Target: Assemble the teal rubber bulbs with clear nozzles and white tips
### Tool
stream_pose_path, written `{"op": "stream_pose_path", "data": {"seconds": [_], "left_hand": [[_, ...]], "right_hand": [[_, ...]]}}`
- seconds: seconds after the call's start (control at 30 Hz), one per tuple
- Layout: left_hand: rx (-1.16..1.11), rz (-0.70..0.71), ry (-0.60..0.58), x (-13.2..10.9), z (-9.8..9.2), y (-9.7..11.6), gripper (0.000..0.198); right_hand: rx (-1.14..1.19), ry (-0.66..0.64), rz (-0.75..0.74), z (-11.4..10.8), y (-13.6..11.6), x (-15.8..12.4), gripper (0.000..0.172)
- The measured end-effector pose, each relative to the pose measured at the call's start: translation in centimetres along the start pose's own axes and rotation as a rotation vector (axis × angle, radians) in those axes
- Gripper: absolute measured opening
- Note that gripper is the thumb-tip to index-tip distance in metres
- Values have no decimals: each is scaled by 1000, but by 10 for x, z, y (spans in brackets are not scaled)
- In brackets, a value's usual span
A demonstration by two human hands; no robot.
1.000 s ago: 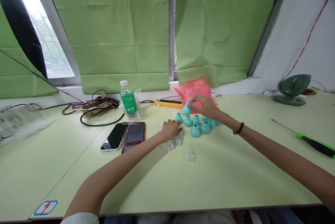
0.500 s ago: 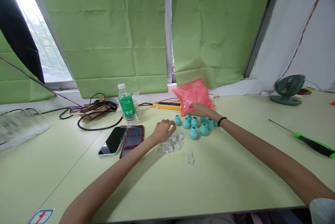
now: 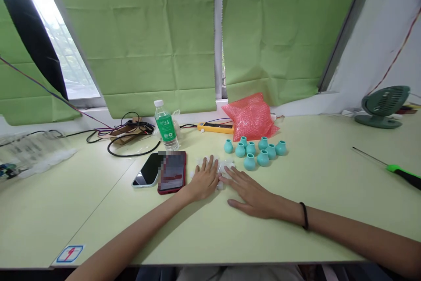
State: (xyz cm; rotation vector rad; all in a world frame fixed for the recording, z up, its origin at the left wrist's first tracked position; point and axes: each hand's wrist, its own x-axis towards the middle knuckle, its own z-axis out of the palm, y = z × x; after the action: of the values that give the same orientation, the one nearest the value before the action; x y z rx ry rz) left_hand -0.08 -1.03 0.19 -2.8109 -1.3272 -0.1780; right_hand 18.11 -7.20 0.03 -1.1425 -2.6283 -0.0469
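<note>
Small clear and whitish plastic pieces (image 3: 221, 184) lie in a heap on the table, partly hidden by both hands. My left hand (image 3: 204, 179) rests flat over the left side of the heap, fingers stretched out. From the right, my right hand (image 3: 248, 191) lies with its fingers spread, the fingertips touching the heap's right side and the thumb apart. Behind the heap stand several small turquoise vase-shaped pieces (image 3: 250, 162) with round bellies and open necks. Neither hand grips anything that I can make out.
Two phones (image 3: 173, 173) lie left of the heap, a water bottle (image 3: 166, 127) behind them. A pink bubble-wrap bag (image 3: 251, 119) and a yellow power strip (image 3: 217, 128) are at the back. To the right are a screwdriver (image 3: 403, 175) and a green fan (image 3: 383, 105). Cables (image 3: 131, 154) coil at left.
My right hand has come back from the turquoise pieces by the pink bag to the clear heap. My left hand has flattened over the heap. The view has shifted slightly.
</note>
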Motion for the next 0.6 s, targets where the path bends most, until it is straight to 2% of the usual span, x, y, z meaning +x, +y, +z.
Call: {"op": "stream_pose_path", "data": {"seconds": [0.23, 0.33, 0.47, 0.6], "left_hand": [[-50, -23, 41, -11, -2, 10, 58], [-38, -15, 56, -11, -2, 11, 61], [1, -5, 98, -8, 1, 6, 58], [-1, 31, 127, -7, 1, 2, 58]], "right_hand": [[-17, 144, -45, 9, 11, 31, 67], [-50, 163, -24, 10, 11, 31, 60], [-109, 224, 79, 9, 10, 28, 48], [-104, 283, 6, 6, 7, 26, 32]]}}
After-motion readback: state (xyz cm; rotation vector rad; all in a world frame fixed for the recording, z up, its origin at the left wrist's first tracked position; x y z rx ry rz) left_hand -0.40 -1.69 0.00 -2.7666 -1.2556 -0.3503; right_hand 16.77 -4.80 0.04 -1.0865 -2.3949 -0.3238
